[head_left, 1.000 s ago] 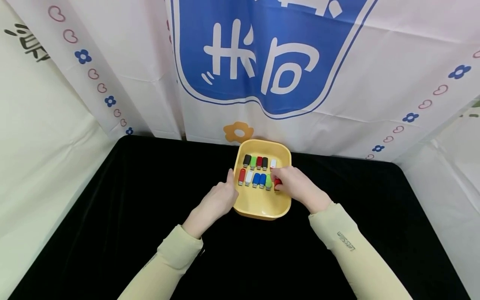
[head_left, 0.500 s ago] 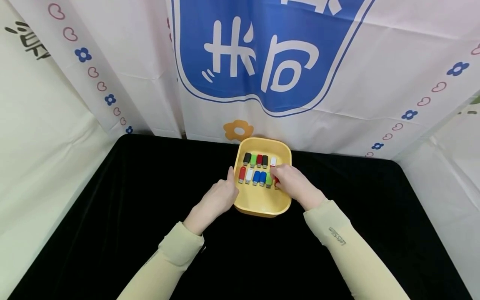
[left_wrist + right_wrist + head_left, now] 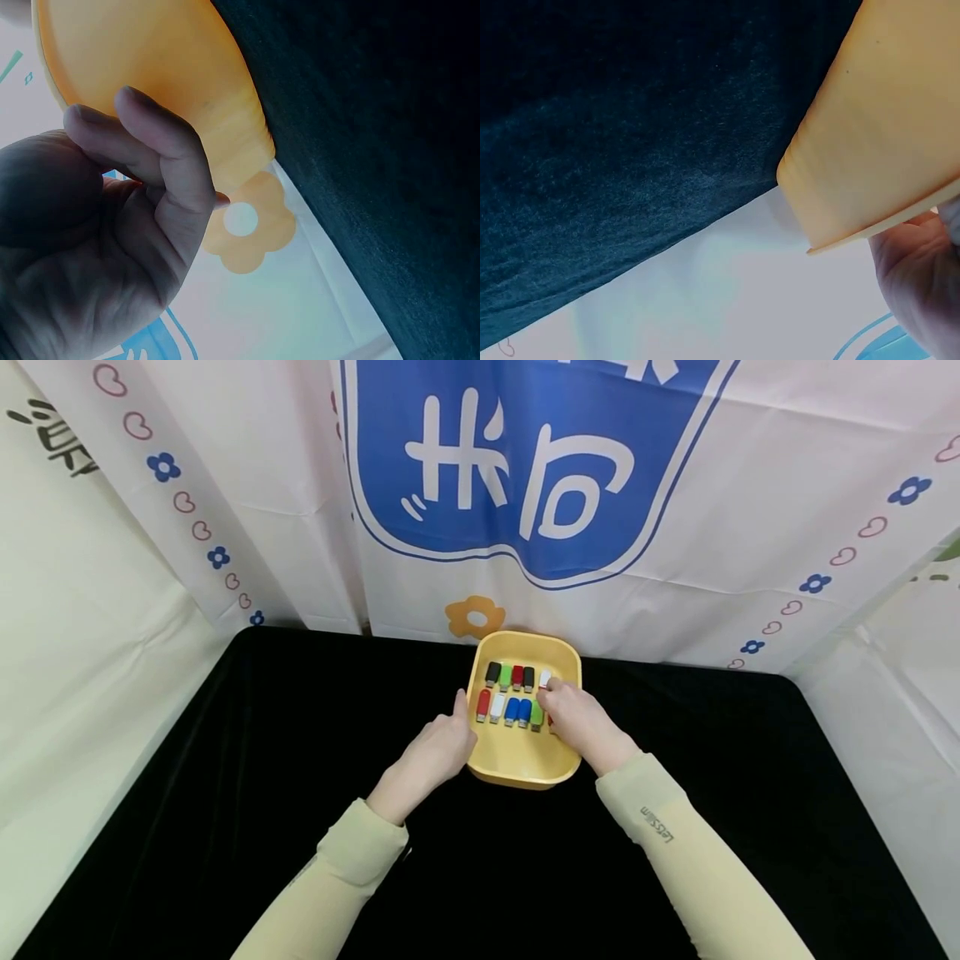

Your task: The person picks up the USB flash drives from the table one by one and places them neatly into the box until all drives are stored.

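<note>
Inside a shallow yellow tray [image 3: 525,764] lie several USB flash drives in two rows. The back row has black, green, red, black and white ones, with the white USB drive [image 3: 545,678] at its right end. In front are red, white, blue and green ones, such as the green USB drive [image 3: 536,713]. My right hand [image 3: 581,722] reaches over the tray's right rim and pinches a red USB drive [image 3: 551,723], mostly hidden under the fingers. My left hand [image 3: 438,747] holds the tray's left side, index finger pointing along it, other fingers curled against the outer wall [image 3: 202,82].
The tray stands on a black cloth-covered table [image 3: 337,710], near its back edge. Behind hangs a white printed curtain [image 3: 750,527] with a blue emblem. Pale sheets close off both sides.
My right hand has shifted slightly left and further over the front red drive, hiding more of it. The left hand stays at the tray's side. The whole view has drifted slightly.
</note>
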Demonstrator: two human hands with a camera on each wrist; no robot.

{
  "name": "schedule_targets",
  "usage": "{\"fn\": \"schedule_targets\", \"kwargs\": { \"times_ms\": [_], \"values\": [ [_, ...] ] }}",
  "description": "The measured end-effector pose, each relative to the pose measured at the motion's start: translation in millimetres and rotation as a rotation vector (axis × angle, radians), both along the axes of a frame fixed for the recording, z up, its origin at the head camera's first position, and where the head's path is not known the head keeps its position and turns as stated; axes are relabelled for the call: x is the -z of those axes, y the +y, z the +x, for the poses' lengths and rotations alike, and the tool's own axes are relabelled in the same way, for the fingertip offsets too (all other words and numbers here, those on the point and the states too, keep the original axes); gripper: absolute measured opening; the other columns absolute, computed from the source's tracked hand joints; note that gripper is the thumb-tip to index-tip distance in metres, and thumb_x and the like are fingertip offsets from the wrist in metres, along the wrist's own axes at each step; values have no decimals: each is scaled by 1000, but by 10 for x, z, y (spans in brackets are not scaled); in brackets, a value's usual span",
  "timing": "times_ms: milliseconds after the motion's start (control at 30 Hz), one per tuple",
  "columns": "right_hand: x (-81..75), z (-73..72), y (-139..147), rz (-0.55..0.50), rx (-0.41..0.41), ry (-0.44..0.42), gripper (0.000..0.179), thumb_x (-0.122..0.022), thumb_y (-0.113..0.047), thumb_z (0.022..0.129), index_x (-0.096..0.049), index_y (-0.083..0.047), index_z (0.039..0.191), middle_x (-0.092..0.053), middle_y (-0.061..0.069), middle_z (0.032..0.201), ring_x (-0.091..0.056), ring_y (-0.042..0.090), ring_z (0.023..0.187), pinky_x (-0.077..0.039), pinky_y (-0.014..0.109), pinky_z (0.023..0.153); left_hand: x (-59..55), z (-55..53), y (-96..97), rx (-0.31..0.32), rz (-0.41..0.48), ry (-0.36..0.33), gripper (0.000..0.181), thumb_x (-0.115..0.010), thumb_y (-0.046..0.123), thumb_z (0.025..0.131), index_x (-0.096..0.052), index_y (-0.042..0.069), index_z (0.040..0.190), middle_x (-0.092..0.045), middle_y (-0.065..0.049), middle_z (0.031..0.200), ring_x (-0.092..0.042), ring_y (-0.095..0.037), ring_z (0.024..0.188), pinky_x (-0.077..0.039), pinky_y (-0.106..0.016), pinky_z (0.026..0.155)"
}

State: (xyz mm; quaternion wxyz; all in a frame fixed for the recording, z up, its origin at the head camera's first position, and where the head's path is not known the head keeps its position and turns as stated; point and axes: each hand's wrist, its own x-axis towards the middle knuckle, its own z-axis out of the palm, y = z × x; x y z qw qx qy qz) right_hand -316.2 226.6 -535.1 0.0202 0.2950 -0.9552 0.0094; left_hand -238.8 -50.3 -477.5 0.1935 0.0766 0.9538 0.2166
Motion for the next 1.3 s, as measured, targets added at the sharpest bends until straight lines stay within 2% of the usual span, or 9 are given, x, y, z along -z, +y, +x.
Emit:
{"fn": "schedule_targets", "kwargs": {
  "times_ms": [167,333,533,667,867,1167,1300],
  "values": [
    [21,-7,-27,50,26,33,38,-101,-11,93,-82,-7,125,-70,17,124,-75,32,101,-70,46,89,19,-30,3,-7,-11,-22,86,-53,23,125,1,-4,186,-67,-4,72,-54,-12,49,-41,-24,44],
    [30,4,-56,55,35,48,43,-103,-10,89,-83,-7,127,-67,19,127,-74,32,106,-71,46,92,21,-30,4,-12,-23,-36,86,-52,25,125,2,-2,187,-68,-4,74,-55,-12,51,-42,-24,44],
    [-9,43,-104,77,45,62,37,-101,-9,90,-84,-6,122,-67,19,124,-73,33,101,-71,46,87,34,-27,-5,-9,-23,-24,85,-51,24,125,1,-1,187,-68,-3,74,-56,-12,51,-43,-23,44],
    [-39,64,-122,92,59,27,27,-101,-12,92,-85,-7,114,-67,18,122,-73,31,95,-71,46,84,60,-35,-9,-5,-24,-12,86,-52,24,125,0,-1,187,-69,-3,74,-58,-12,51,-44,-23,45],
    [-71,68,-127,108,61,-19,21,-100,-14,94,-83,-9,106,-70,17,120,-72,29,91,-71,47,85,114,-65,-13,0,-33,-2,87,-53,25,125,1,-1,187,-69,-3,75,-59,-12,52,-44,-23,45],
    [-164,27,-147,131,58,-135,16,-95,-13,97,-79,-12,97,-75,9,103,-69,23,85,-68,44,85,43,-18,-15,-1,-13,-10,86,-52,23,125,1,-2,187,-68,-3,74,-57,-12,51,-42,-23,45],
    [-188,34,-144,133,46,-140,15,-94,-12,98,-79,-12,95,-75,7,99,-68,22,82,-66,43,83,39,-18,-11,-2,-17,-15,87,-53,23,125,2,-2,187,-68,-3,74,-56,-12,51,-42,-24,45]
  ]
}}
